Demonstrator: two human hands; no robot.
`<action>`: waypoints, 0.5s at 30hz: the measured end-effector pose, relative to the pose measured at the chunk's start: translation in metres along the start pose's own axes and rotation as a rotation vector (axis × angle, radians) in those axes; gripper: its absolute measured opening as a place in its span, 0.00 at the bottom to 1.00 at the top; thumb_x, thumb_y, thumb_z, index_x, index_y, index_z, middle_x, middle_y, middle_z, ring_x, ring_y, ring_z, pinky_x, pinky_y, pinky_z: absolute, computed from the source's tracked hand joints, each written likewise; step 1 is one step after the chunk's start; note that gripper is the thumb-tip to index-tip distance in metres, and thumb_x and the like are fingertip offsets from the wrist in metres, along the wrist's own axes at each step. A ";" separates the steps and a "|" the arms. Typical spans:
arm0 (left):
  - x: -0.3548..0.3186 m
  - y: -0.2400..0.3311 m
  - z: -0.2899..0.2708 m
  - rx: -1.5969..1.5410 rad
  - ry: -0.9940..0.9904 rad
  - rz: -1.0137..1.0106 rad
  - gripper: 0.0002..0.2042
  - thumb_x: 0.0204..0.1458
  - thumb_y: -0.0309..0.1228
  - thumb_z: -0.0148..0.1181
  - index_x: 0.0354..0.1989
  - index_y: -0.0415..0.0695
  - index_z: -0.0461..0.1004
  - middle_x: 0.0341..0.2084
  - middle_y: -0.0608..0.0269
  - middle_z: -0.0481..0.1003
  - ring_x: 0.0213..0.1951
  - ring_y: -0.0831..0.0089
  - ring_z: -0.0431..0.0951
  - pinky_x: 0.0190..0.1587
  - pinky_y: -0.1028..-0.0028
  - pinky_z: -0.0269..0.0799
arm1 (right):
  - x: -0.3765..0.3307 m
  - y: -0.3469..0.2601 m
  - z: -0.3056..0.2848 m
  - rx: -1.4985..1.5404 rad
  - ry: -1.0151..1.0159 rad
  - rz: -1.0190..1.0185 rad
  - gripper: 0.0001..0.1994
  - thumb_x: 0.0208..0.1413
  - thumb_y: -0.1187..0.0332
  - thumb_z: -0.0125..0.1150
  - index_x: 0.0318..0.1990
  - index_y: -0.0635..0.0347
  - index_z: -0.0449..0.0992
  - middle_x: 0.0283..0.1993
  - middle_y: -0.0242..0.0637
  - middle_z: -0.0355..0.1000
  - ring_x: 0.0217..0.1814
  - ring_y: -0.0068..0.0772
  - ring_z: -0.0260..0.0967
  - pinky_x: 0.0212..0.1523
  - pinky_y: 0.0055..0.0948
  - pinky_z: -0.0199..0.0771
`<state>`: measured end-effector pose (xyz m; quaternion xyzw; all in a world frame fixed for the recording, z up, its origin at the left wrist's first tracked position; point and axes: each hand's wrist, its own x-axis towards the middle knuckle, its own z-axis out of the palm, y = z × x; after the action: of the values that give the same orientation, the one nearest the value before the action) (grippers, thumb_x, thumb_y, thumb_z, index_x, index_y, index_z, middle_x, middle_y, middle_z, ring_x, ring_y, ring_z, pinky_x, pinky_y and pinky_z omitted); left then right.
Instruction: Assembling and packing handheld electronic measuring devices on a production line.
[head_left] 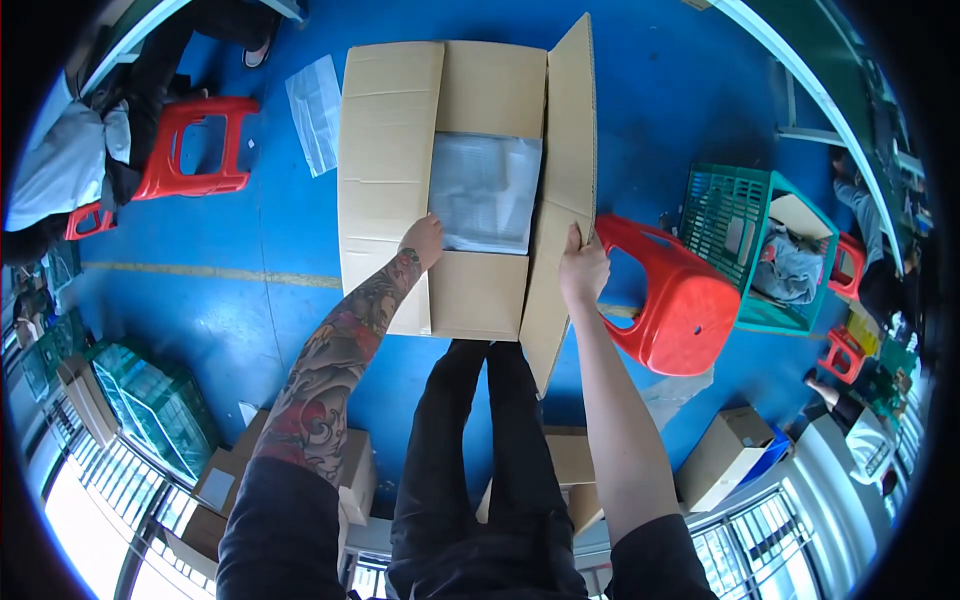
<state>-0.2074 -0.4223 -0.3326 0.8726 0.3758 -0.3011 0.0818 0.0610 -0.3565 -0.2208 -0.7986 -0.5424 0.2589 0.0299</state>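
Observation:
A large brown cardboard box (pixel 480 90) stands on the floor in front of my legs. Its left flap (pixel 390 150) lies folded inward, while the right flap (pixel 568 140) is raised and leans outward. Between them, over the shorter end flaps, a clear plastic-wrapped packet (pixel 485 190) shows in the middle. My left hand (pixel 424 240) is closed at the inner edge of the left flap; its fingertips are partly hidden. With the thumb on the inner face, my right hand (pixel 583 265) grips the outer edge of the right flap.
Right of the box is a tipped red plastic stool (pixel 690 315), with a green crate (pixel 730 220) holding grey cloth beyond it. A plastic sheet (pixel 315 115) lies at the left, near another red stool (pixel 200 150) and a seated person (pixel 70 160). Cartons (pixel 725 455) stand behind me.

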 end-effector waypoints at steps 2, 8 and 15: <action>-0.012 -0.002 -0.011 0.019 -0.018 0.096 0.09 0.50 0.42 0.62 0.29 0.53 0.83 0.39 0.69 0.77 0.45 0.69 0.70 0.54 0.67 0.58 | 0.005 0.007 0.005 -0.019 0.018 0.005 0.24 0.65 0.50 0.50 0.44 0.67 0.76 0.31 0.55 0.78 0.30 0.63 0.76 0.32 0.49 0.77; -0.123 -0.059 -0.041 -0.041 0.076 0.217 0.07 0.52 0.39 0.60 0.33 0.52 0.81 0.37 0.68 0.74 0.43 0.68 0.69 0.51 0.69 0.60 | 0.000 -0.006 0.021 -0.097 0.045 -0.039 0.20 0.65 0.53 0.49 0.47 0.61 0.77 0.25 0.49 0.78 0.25 0.59 0.75 0.28 0.50 0.76; -0.287 -0.103 0.040 0.098 0.006 -0.227 0.18 0.52 0.36 0.56 0.52 0.47 0.72 0.53 0.61 0.71 0.59 0.59 0.67 0.64 0.60 0.60 | 0.015 0.013 0.026 -0.098 -0.097 -0.042 0.21 0.64 0.51 0.50 0.53 0.57 0.76 0.29 0.51 0.79 0.31 0.60 0.76 0.34 0.50 0.76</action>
<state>-0.4526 -0.5392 -0.1879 0.8284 0.4571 -0.3237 0.0034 0.0651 -0.3551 -0.2529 -0.7741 -0.5719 0.2697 -0.0304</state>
